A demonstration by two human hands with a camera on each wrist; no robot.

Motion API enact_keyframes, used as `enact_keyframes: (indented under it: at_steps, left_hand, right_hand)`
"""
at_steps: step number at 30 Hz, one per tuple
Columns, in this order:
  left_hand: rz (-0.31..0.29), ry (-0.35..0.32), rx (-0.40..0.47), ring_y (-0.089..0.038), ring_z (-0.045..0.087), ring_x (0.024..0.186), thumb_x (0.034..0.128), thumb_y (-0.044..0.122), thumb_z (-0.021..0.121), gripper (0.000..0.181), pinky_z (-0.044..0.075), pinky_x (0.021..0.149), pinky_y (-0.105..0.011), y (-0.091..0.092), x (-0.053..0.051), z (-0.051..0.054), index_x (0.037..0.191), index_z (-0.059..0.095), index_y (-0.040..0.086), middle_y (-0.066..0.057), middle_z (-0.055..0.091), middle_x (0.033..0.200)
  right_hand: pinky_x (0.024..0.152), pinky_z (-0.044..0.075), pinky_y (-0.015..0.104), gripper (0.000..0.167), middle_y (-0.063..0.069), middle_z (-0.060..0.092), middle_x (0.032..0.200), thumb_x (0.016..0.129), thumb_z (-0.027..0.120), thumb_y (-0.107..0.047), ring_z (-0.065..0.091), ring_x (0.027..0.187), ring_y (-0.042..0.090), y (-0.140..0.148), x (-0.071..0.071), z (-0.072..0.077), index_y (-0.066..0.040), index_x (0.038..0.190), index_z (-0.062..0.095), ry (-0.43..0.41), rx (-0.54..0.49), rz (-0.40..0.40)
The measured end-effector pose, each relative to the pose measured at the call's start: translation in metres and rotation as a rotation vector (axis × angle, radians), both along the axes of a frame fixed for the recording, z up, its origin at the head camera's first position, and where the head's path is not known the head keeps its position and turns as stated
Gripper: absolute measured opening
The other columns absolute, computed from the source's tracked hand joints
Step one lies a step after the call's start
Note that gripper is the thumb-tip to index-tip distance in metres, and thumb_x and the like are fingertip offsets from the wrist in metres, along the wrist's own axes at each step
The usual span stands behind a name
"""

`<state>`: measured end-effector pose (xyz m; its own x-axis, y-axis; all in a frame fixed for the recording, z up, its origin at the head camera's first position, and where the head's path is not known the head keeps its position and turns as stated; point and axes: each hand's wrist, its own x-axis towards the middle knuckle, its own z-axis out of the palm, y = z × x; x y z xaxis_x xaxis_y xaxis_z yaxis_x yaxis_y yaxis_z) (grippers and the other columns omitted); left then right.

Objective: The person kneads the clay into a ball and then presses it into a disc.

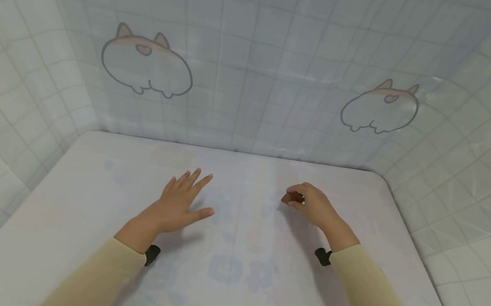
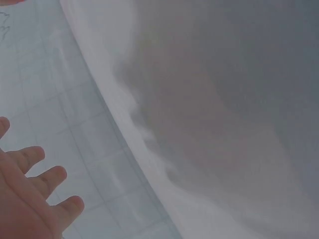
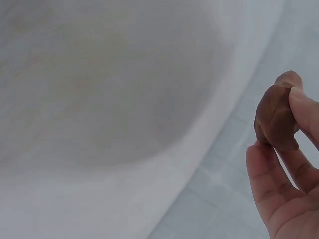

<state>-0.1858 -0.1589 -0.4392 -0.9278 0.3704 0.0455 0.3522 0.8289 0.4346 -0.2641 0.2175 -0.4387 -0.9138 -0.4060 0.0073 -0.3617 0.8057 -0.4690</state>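
Between the thumb and fingers of my right hand [image 1: 314, 205] is a small brown lump [image 3: 275, 118], pinched above the table. It looks smooth and rounded in the right wrist view, with a faint ridge; from the head its edge [image 1: 290, 198] seems jagged, and I cannot tell its kind. The fingers cover part of it. My left hand [image 1: 176, 207] hovers over the left side of the table with its fingers straight and spread, holding nothing. Only some of its fingertips and part of the palm [image 2: 22, 199] show in the left wrist view.
A white table [image 1: 225, 301] with faint printed shapes lies under both hands. Grid-patterned curtains [image 1: 259, 69] hang behind it and along both sides, with cartoon animal drawings [image 1: 148, 66] on the back one. Small dark wrist cameras [image 1: 152, 255] sit under both sleeves.
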Motion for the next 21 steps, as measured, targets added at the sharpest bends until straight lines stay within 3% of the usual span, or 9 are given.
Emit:
enact_keyframes:
  at_steps: [9, 15, 21]
  left_hand:
    - [-0.068, -0.005, 0.112, -0.04, 0.003, 0.152, 0.0989, 0.064, 0.047, 0.084, 0.0, 0.117, -0.061, 0.017, -0.006, 0.001, 0.163, 0.009, 0.024, -0.014, 0.004, 0.167]
    - [-0.104, 0.027, 0.158, -0.041, 0.008, 0.151, 0.0991, 0.062, 0.049, 0.084, 0.003, 0.118, -0.062, 0.032, -0.01, 0.003, 0.163, 0.011, 0.022, -0.015, 0.007, 0.167]
    - [-0.145, 0.033, 0.278, -0.036, 0.004, 0.153, 0.1005, 0.06, 0.047, 0.082, 0.004, 0.117, -0.063, 0.045, -0.012, 0.003, 0.163, 0.008, 0.023, -0.01, 0.004, 0.168]
  right_hand:
    - [0.098, 0.049, 0.041, 0.035, 0.002, 0.063, 0.117, 0.093, 0.073, -0.016, 0.06, 0.11, 0.022, -0.011, 0.016, 0.021, -0.01, 0.127, 0.066, 0.084, -0.151, 0.032]
    - [0.094, 0.052, 0.039, 0.036, 0.0, 0.064, 0.116, 0.091, 0.074, -0.011, 0.062, 0.103, 0.017, -0.023, 0.027, 0.033, -0.01, 0.126, 0.067, 0.145, -0.274, 0.087]
    - [0.093, 0.052, 0.035, 0.037, -0.002, 0.063, 0.119, 0.091, 0.075, -0.016, 0.063, 0.102, 0.015, -0.04, 0.036, 0.042, -0.014, 0.128, 0.067, 0.184, -0.356, 0.127]
